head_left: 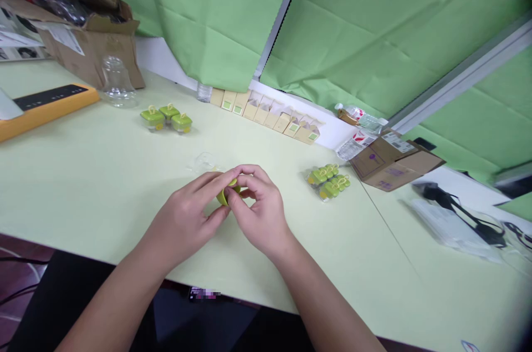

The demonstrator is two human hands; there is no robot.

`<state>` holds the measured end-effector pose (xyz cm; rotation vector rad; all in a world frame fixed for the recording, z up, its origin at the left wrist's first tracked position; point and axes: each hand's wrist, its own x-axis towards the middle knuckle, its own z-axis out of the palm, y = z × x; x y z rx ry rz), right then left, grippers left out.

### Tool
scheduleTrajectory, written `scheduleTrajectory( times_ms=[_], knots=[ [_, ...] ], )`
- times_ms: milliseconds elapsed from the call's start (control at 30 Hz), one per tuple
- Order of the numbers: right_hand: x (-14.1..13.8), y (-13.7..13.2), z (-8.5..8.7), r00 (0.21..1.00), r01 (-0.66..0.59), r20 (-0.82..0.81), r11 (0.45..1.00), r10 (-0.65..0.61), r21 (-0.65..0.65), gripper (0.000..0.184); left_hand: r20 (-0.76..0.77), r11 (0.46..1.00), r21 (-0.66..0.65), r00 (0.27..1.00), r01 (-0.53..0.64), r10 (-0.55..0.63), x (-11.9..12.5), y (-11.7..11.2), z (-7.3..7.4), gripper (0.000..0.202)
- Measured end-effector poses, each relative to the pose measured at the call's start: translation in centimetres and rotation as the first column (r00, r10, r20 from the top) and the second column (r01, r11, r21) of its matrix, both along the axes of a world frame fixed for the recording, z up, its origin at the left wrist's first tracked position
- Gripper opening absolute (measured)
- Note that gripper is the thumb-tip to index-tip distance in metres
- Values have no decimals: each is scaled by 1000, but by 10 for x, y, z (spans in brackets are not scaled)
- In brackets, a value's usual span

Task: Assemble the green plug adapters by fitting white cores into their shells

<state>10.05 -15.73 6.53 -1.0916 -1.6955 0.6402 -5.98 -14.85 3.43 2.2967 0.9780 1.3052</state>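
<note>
Above the near middle of the table, my left hand [189,216] and my right hand [261,213] meet around a small yellow-green lid [223,197]. The left fingers wrap its outer side, while my right thumb presses into it from the other side. Much of the lid is hidden by fingers. Just beyond my left hand lies a clear plastic piece [205,161], partly covered by the hand. Further left stand 3 small clear containers with green lids [168,116], each topped by a pale yellow loop. A tighter group of several similar containers [330,180] sits to the right.
Small cardboard boxes [266,113] line the table's back edge. A clear jar [116,83] and an orange-edged device [54,108] stand at left. Plastic bottles [359,127], a carton [390,163] and black cables [465,213] lie at right. The table [103,191] ends close to my body.
</note>
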Motion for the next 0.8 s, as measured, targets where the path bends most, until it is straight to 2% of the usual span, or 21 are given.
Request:
scheduleTrajectory(
  times_ms=[133,333,600,700,800],
  knots=[
    [1,-2,1,998,-3,68,998,0,56,13,20,1000,-26,1000,-5,6,1,0,1,58],
    [4,-3,2,999,-50,20,999,50,-3,10,29,999,-39,999,-31,32,-1,1,1,57],
    [3,-4,6,978,62,189,986,-91,153,12,72,997,-15,994,-82,83,0,2,0,52],
    [4,-4,6,988,72,131,991,-87,116,10,124,992,-94,988,-83,94,1,0,-1,55],
    [4,-2,4,998,30,-60,999,-31,-18,6,238,970,-241,968,-16,75,1,-3,0,57]
  ],
)
